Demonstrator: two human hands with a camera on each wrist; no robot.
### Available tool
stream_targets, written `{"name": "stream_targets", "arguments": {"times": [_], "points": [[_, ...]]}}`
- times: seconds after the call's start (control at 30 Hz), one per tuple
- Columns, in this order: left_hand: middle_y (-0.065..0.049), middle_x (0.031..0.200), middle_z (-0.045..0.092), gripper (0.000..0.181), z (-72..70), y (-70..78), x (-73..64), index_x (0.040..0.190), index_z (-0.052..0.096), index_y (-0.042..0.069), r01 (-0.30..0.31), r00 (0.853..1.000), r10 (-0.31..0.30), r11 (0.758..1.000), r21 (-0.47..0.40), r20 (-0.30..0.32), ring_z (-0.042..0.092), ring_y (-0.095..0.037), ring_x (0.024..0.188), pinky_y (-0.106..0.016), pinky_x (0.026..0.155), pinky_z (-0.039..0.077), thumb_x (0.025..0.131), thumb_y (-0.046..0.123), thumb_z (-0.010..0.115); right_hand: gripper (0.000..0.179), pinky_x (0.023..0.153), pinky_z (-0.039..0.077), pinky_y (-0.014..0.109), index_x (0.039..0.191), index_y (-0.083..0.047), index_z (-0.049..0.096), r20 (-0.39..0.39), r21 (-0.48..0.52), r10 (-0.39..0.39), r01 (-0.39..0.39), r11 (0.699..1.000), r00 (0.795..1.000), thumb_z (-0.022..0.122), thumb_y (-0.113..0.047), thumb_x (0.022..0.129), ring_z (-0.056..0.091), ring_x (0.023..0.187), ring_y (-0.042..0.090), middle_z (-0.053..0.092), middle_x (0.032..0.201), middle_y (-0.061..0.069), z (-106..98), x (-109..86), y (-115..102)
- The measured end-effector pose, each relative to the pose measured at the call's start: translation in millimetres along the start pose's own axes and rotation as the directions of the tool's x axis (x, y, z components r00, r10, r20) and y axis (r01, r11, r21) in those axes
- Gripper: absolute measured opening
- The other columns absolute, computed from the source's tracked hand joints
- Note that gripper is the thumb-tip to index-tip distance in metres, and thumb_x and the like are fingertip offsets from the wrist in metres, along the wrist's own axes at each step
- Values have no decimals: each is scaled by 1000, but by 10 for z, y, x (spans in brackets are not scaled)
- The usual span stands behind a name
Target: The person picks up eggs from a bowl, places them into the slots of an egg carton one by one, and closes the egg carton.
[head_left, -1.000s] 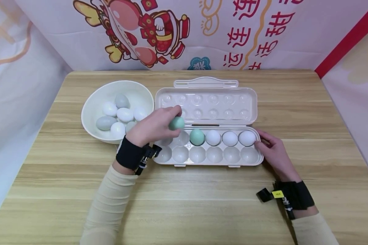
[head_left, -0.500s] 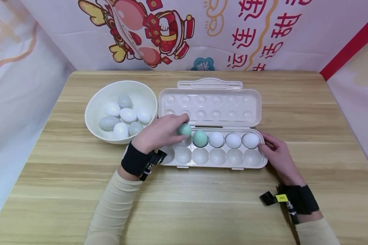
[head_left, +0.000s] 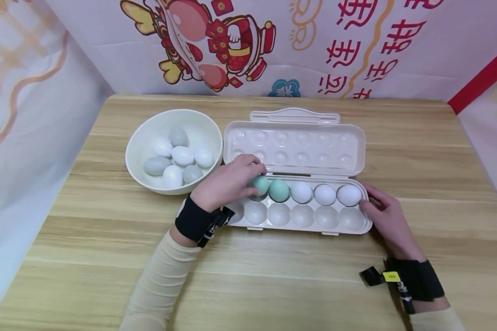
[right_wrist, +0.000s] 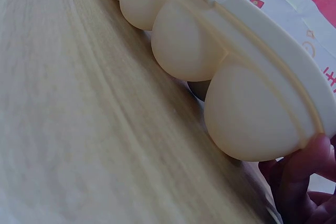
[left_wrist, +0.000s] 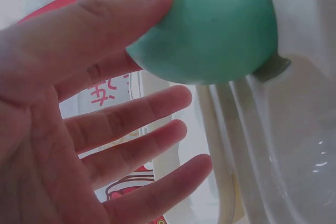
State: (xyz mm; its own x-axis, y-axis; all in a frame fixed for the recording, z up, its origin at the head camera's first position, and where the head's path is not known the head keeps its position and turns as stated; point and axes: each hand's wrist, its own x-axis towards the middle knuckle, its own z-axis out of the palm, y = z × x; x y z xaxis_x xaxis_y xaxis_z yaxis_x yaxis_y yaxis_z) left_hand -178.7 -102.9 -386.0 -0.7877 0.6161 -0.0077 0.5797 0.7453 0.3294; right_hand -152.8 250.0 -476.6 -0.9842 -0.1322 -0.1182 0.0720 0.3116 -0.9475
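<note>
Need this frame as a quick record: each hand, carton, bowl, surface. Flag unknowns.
left_hand: left hand pinches a green egg at the carton's back row
right_hand: right hand grips the carton's right end
carton: egg carton with its lid open
back_row: beside the held egg, another green egg, then three white eggs to the right
bowl: white bowl left of carton; four white and three grey eggs visible
surface: wood-grain table
unknown: whether the held egg is fully seated
</note>
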Motion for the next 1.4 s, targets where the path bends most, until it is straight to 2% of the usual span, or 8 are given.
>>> {"name": "stream_targets", "arguments": {"times": [0.27,0.4,0.63,0.8,0.97,1.17,1.3,1.4], "points": [[-13,114,54,28,27,21,29,100,64,10,-18,1000,18,999,34,3,46,-26,103,-37,87,45,75,17,73,44,71,50,12,135,-8,45,12,42,-4,3,999,1000,53,-17,93,52,101,-1,50,123,-6,-43,-32,-1],[-13,113,54,27,32,28,34,101,65,10,-11,1000,10,999,37,19,45,-26,103,-36,88,43,75,15,73,44,69,51,13,135,-8,45,20,44,-11,10,999,1000,53,-17,92,52,99,-2,50,123,-7,-50,-45,2],[-13,112,54,29,44,38,29,102,64,9,9,998,-11,1000,29,55,45,-27,103,-36,88,44,75,14,73,44,71,49,11,134,-7,46,8,106,-38,37,994,999,55,-13,91,51,102,-4,52,119,-11,-48,-69,12],[-13,111,55,31,54,34,18,103,63,9,17,998,-19,999,32,64,46,-27,103,-37,87,45,76,16,73,44,72,48,10,134,-9,46,7,53,-33,33,998,999,54,-14,92,51,102,-4,52,119,-12,-38,-54,11],[-11,110,55,36,34,25,4,109,61,9,32,997,-33,999,28,66,46,-25,103,-36,86,45,76,16,73,44,71,49,10,134,-7,46,14,85,-44,43,995,999,55,-13,91,51,101,-5,52,118,-13,-17,-35,6],[-13,116,54,44,-50,21,-2,117,56,8,49,996,-49,999,2,77,46,-26,106,-37,89,45,77,17,72,43,69,49,11,133,-6,46,9,62,-53,53,997,999,54,-14,92,52,100,-4,52,119,-13,-19,-43,2],[-15,119,54,47,-191,-26,-59,119,55,6,103,992,-99,994,-47,76,47,-25,107,-39,91,45,77,18,73,44,71,49,11,134,-6,45,17,52,-53,52,997,998,54,-15,92,52,101,-4,52,120,-12,-8,-35,-9],[-16,120,54,47,-326,-69,-102,121,54,5,115,992,-111,991,-67,61,49,-26,106,-41,91,45,79,18,71,44,71,49,11,134,-6,45,16,43,-50,49,998,999,54,-16,92,51,101,-4,51,121,-11,-17,-33,-17]]}}
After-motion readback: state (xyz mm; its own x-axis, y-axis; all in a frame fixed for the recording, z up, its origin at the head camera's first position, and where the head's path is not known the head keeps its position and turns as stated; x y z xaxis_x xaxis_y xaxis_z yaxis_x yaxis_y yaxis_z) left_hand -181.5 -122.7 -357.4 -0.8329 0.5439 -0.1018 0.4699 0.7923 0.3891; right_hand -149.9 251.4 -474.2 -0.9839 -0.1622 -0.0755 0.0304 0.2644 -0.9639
